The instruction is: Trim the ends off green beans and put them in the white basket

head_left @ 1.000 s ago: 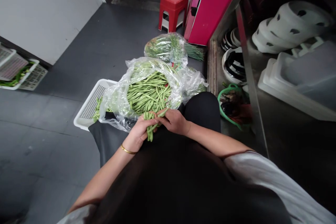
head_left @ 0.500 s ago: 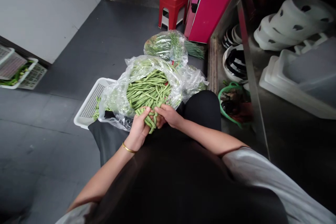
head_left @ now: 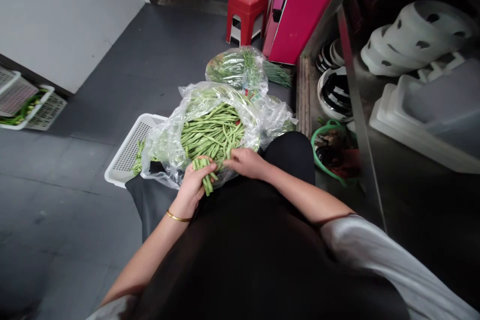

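My left hand (head_left: 194,180) is closed round a small bunch of green bean pieces (head_left: 204,175), its thumb lying across them. Just to its right, my right hand (head_left: 247,164) is pinched at the near edge of an opened clear plastic bag (head_left: 172,125). A green bean appears to be between its fingertips, though the fingers partly hide it. Inside the bag lies a heap of long green beans (head_left: 210,130). More bean pieces (head_left: 138,157) lie in a white perforated basket (head_left: 125,152) left of the bag.
Behind the bag are another clear bag of greens (head_left: 228,66) and a red stool (head_left: 247,2). At right, a green basket (head_left: 332,155) and bowls (head_left: 335,92) sit under a metal shelf (head_left: 369,170). White baskets (head_left: 47,110) stand far left.
My hands have moved apart. The left one has drawn slightly left and down with its bunch of beans, while the right has shifted a little right, to the bag's edge.
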The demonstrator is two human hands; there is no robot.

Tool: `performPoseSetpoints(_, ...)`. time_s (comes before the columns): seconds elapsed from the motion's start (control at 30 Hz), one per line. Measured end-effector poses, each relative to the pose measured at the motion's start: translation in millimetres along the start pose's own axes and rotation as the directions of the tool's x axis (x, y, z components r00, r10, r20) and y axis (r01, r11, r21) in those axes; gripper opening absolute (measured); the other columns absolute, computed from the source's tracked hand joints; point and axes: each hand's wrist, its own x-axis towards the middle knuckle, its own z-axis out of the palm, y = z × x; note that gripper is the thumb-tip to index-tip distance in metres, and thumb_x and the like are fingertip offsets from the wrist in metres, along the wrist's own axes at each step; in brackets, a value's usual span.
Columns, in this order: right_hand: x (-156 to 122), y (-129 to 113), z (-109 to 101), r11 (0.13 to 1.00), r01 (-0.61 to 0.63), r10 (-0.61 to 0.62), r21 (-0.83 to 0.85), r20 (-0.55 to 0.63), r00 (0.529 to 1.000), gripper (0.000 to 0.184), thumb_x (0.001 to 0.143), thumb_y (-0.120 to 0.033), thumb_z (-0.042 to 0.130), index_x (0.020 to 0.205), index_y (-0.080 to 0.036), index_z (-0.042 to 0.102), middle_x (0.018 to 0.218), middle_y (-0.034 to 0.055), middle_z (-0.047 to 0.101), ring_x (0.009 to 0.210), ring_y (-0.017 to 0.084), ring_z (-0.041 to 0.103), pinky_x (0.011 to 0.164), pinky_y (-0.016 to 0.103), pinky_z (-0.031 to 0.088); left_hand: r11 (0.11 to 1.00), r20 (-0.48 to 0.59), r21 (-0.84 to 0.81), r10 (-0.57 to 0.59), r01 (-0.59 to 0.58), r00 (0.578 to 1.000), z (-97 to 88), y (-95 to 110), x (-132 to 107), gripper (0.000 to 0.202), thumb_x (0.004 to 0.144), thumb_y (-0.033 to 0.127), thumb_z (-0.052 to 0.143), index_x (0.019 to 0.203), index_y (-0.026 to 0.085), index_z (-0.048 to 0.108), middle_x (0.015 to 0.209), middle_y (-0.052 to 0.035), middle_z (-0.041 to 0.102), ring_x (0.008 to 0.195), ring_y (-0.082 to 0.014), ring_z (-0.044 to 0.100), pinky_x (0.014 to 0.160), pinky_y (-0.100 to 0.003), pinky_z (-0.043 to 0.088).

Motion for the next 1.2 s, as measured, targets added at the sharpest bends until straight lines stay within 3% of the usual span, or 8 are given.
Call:
performPoseSetpoints(0.2, -13, -16, 8, 0.937, 0.221, -0.147, -0.271, 0.268, 0.952, 0.036, 0.088, -0.046, 0.047, 0.093, -0.013, 0.061, 0.085, 0.0117, 0.069, 0.078, 0.022, 0.064, 0.063, 0.027, 0.04, 0.939, 0.046, 0.269, 0.208, -0.213, 0.977, 2.2, 4, -3, 0.032, 0.055, 0.019, 0.078, 0.08, 0.016, 0.057, 0.074, 0.0001, 0.064, 0.06, -0.0108, 0.057, 0.054, -0.02, 0.045)
performPoseSetpoints(0.37, -18, -9, -19, 0.937, 0.168, -0.148, -0.306, 0.088, 0.985, 0.037, 0.091, -0.047, 0.039, 0.1, -0.015, 0.055, 0.091, 0.0103, 0.066, 0.08, 0.021, 0.063, 0.064, 0.027, 0.038, 0.901, 0.146, 0.38, 0.166, -0.21, 0.975, 1.9, 7, -7, 0.027, 0.055, 0.019, 0.076, 0.075, 0.016, 0.058, 0.063, 0.0033, 0.058, 0.052, -0.0095, 0.049, 0.051, -0.02, 0.04)
performPoseSetpoints(0.63, -21, -19, -13, 0.847, 0.395, -0.324, -0.355, 0.243, 0.914, 0.022, 0.088, -0.02, 0.037, 0.093, -0.01, 0.056, 0.082, 0.0149, 0.065, 0.069, 0.021, 0.061, 0.057, 0.029, 0.037, 0.628, 0.28, 0.64, 0.346, -0.442, 0.896, 3.1, 17, -17, 0.026, 0.053, 0.006, 0.065, 0.075, 0.019, 0.06, 0.065, 0.0025, 0.057, 0.061, -0.0134, 0.05, 0.059, -0.023, 0.04)
performPoseSetpoints(0.8, -14, -22, -4, 0.932, 0.217, -0.269, 0.291, 0.151, 0.951, 0.018, 0.083, -0.027, 0.043, 0.067, -0.019, 0.046, 0.051, 0.0003, 0.051, 0.047, 0.013, 0.052, 0.049, 0.025, 0.04, 0.521, 0.326, 0.667, 0.438, -0.532, 0.838, 3.1, 21, -37, 0.025, 0.06, 0.007, 0.058, 0.082, 0.02, 0.056, 0.069, 0.0003, 0.058, 0.062, -0.0146, 0.053, 0.059, -0.025, 0.041)
performPoseSetpoints(0.9, -10, -27, -1, 0.592, -0.122, -0.126, 0.797, 0.241, 0.962, 0.028, 0.084, -0.042, 0.039, 0.064, -0.022, 0.038, 0.039, -0.0103, 0.026, 0.028, 0.008, 0.03, 0.033, 0.021, 0.033, 0.422, 0.395, 0.639, 0.537, -0.643, 0.746, -0.1, 37, -50, 0.025, 0.063, 0.009, 0.059, 0.085, 0.02, 0.056, 0.077, -0.004, 0.061, 0.07, -0.0181, 0.057, 0.066, -0.029, 0.044)
performPoseSetpoints(1.0, -12, -27, -3, 0.413, -0.358, -0.261, 0.838, 0.485, 0.835, 0.032, 0.078, -0.049, 0.05, 0.063, -0.022, 0.043, 0.038, -0.0119, 0.022, 0.025, 0.007, 0.024, 0.027, 0.021, 0.029, 0.337, 0.535, 0.538, 0.572, -0.773, 0.622, -21.7, 64, -64, 0.025, 0.063, 0.008, 0.06, 0.084, 0.02, 0.059, 0.083, -0.0065, 0.064, 0.078, -0.0205, 0.06, 0.072, -0.031, 0.046)
performPoseSetpoints(1.1, -12, -19, -8, 0.585, -0.358, -0.276, 0.728, 0.594, 0.756, 0.028, 0.079, -0.043, 0.057, 0.067, -0.019, 0.051, 0.041, -0.0064, 0.039, 0.034, 0.009, 0.042, 0.038, 0.024, 0.04, 0.308, 0.271, 0.599, 0.79, -0.739, 0.549, -69.3, 99, -67, 0.025, 0.066, 0.009, 0.064, 0.088, 0.019, 0.058, 0.086, -0.0058, 0.065, 0.079, -0.0201, 0.061, 0.075, -0.033, 0.047)
performPoseSetpoints(1.2, -7, -10, -12, 0.7, -0.232, -0.147, 0.675, 0.455, 0.878, 0.028, 0.085, -0.042, 0.052, 0.072, -0.017, 0.053, 0.047, -0.0031, 0.048, 0.043, 0.01, 0.049, 0.049, 0.025, 0.044, 0.406, -0.136, 0.733, 0.874, -0.546, 0.467, -134.7, 131, -45, 0.031, 0.069, 0.014, 0.067, 0.097, 0.016, 0.055, 0.092, -0.0055, 0.064, 0.083, -0.018, 0.06, 0.079, -0.033, 0.046)
